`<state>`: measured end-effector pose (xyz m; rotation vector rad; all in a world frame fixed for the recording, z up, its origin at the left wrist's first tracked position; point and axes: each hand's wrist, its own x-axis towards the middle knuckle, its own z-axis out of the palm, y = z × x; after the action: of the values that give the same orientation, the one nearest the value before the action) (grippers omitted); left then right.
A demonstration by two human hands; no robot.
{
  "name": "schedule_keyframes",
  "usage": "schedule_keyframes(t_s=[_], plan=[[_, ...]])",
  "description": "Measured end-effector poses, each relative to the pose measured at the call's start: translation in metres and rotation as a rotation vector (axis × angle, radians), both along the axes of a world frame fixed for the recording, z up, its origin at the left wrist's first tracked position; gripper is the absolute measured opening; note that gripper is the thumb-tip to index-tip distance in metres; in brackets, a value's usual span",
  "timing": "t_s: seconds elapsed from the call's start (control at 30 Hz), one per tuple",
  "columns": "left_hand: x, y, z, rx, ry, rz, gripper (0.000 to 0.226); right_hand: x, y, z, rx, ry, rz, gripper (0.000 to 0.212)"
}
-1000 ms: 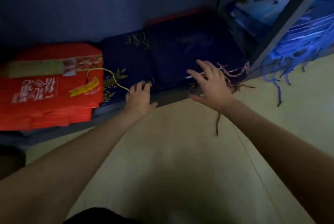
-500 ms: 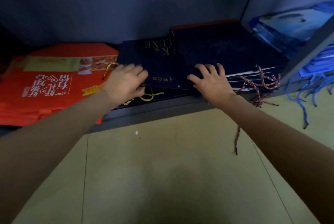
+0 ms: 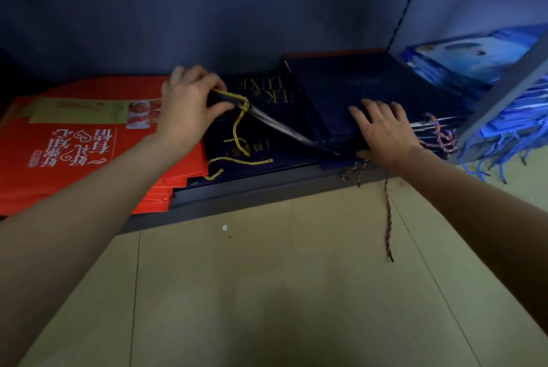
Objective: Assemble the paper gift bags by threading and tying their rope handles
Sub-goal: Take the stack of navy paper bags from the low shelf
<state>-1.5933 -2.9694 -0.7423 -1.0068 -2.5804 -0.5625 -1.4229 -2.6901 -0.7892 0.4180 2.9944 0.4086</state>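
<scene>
On a low dark shelf lie flat navy paper gift bags [image 3: 275,93] with gold lettering. My left hand [image 3: 189,102] pinches the corner of the top navy bag together with its gold rope handle [image 3: 237,117] and holds that edge raised off the stack. More gold rope [image 3: 240,161] trails over the bag below. My right hand [image 3: 382,126] presses flat, fingers spread, on a second navy stack [image 3: 364,82] to the right. Red-and-blue twisted ropes [image 3: 441,136] stick out beside that hand, and one such rope [image 3: 388,218] hangs over the shelf edge.
A stack of flat red bags [image 3: 74,141] fills the shelf's left. Light blue bags [image 3: 474,58] with blue rope handles [image 3: 498,144] sit behind a grey shelf post [image 3: 504,91] at the right. The metal shelf lip [image 3: 267,188] runs above a beige tiled floor [image 3: 267,292].
My left hand moved up and pinched the navy bag's corner with its gold rope, raising that edge. My right hand stayed pressed on the right stack. The camera came closer.
</scene>
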Motion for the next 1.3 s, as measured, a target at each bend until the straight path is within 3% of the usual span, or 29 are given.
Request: schedule_keyframes(t_s=[0.07,0.13,0.23,0.37,0.5,0.6,0.67,0.73,0.8,0.87,0.97,1.07,1.1,1.17,1.3], plan=[[0.002,-0.005,-0.017,-0.057,-0.213,0.102,0.055,-0.005,-0.001,0.003,0.002,-0.081,-0.009,0.092],[0.012,-0.012,-0.033,-0.024,-0.575,0.210,0.066,-0.006,-0.001,0.002,-0.074,-0.058,0.005,0.081],[0.028,-0.013,-0.045,0.304,-1.037,0.275,0.042,0.004,0.004,0.006,-0.218,0.210,0.075,0.058],[0.031,-0.011,-0.054,0.435,-1.124,0.413,0.021,-0.004,0.012,0.038,-0.221,0.446,0.135,0.039],[0.057,0.008,-0.043,0.491,-1.362,0.322,0.035,-0.025,-0.013,0.076,-0.241,0.537,0.232,0.032],[0.068,0.020,-0.030,0.827,-1.570,0.384,0.028,-0.022,-0.066,0.067,-0.262,0.627,0.377,0.029],[0.062,0.021,-0.026,1.067,-1.719,0.391,0.045,-0.012,-0.105,0.036,-0.265,0.578,0.497,0.032],[0.061,0.014,-0.028,1.054,-1.748,0.322,0.051,-0.003,-0.127,0.006,-0.338,0.372,0.524,0.041],[0.068,0.010,-0.037,0.844,-1.707,0.329,0.044,0.012,-0.118,-0.003,-0.399,0.127,0.449,0.054],[0.070,0.010,-0.049,0.698,-1.659,0.380,0.053,0.026,-0.092,-0.002,-0.395,0.174,0.392,0.055],[0.070,0.020,-0.053,0.663,-1.597,0.488,0.063,0.051,-0.034,-0.001,-0.511,0.369,-0.047,0.063],[0.071,0.036,-0.062,0.726,-1.502,0.541,0.065,0.071,-0.002,-0.011,-0.984,0.203,-0.455,0.080],[0.073,0.037,-0.063,0.746,-1.457,0.557,0.064,0.071,-0.004,-0.017,-1.103,0.220,-0.494,0.088],[0.073,0.030,-0.060,0.769,-1.365,0.595,0.059,0.064,-0.017,-0.024,-1.113,0.286,-0.469,0.096],[0.064,-0.022,-0.046,0.774,-1.301,0.659,0.048,0.031,-0.054,-0.032,-1.110,0.351,-0.277,0.085]])
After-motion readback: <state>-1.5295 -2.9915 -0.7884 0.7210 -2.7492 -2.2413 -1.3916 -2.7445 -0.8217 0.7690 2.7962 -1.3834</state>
